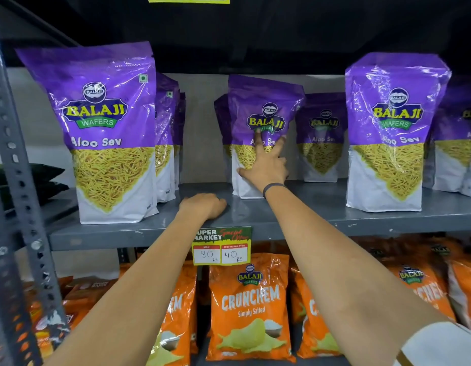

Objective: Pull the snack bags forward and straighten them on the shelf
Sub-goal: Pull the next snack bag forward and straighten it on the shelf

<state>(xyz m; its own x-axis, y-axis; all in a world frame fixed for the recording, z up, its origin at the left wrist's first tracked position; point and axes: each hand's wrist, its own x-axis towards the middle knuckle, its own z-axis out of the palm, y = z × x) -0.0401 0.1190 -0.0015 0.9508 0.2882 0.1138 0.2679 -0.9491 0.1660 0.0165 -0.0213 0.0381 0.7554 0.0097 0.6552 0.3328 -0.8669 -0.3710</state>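
Purple Aloo Sev snack bags stand on a grey metal shelf (321, 212). One bag (107, 122) stands at the front left, another (390, 128) at the front right. The middle bag (258, 107) stands further back and leans slightly. My right hand (266, 162) lies flat on its front, fingers spread, thumb at its lower left edge. My left hand (204, 206) rests on the shelf near the front edge, fingers curled, holding nothing. More purple bags (320, 136) stand behind in rows.
A grey perforated upright (15, 180) frames the left side. A price tag (221, 247) hangs from the shelf edge. Orange Crunchem chip bags (250, 307) fill the shelf below. A dark shelf overhangs above.
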